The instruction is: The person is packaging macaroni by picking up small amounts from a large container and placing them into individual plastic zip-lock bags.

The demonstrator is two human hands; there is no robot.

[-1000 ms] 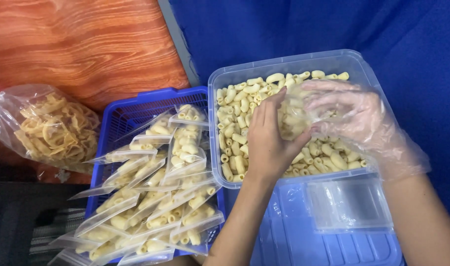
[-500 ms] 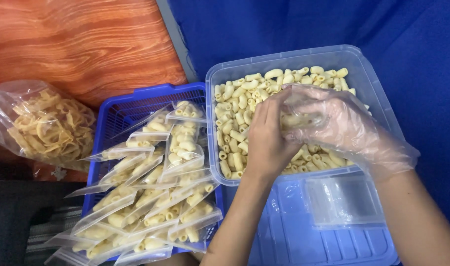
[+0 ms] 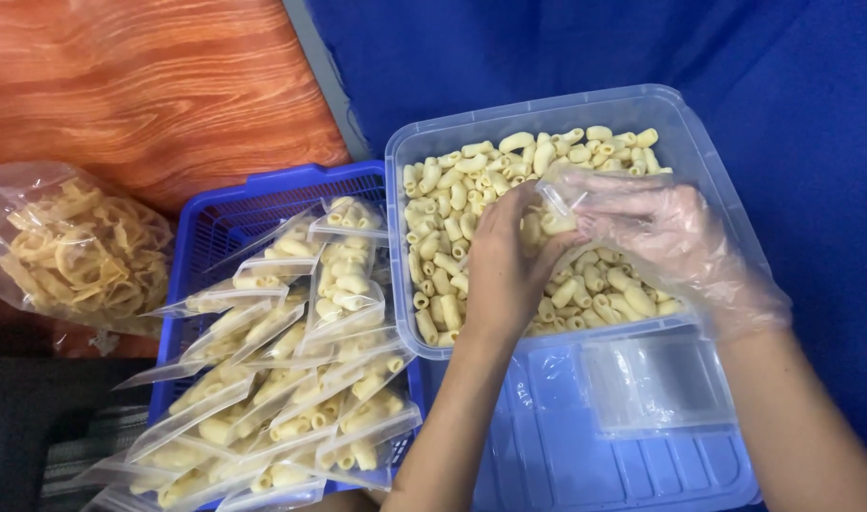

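Both hands have sunk lower into the clear tub (image 3: 642,100) since the earlier frames, and the small clear bag (image 3: 559,210) that was spread wide between them is now bunched tight over the pasta tubes (image 3: 481,166). Bare, the left hand (image 3: 503,265) curls its fingers around the bag's near side; the right hand (image 3: 666,242), in a loose clear plastic glove, closes on the far side, though whether its fingertips pinch the bag's mouth or push pieces in is hard to tell through the crinkled film. That bag sits just above the heap near the tub's middle. Underneath, the tub rests partly on a blue plastic lid (image 3: 566,446), where a stack of empty clear bags (image 3: 656,384) lies near the right forearm. Just left of the tub stands a blue basket (image 3: 234,213) piled with filled bags of pasta (image 3: 291,379). Farther left, a large clear bag of curled yellow chips (image 3: 73,251) lies on the reddish wood-grain surface (image 3: 149,85). Blue cloth (image 3: 547,47) covers the space behind the tub.
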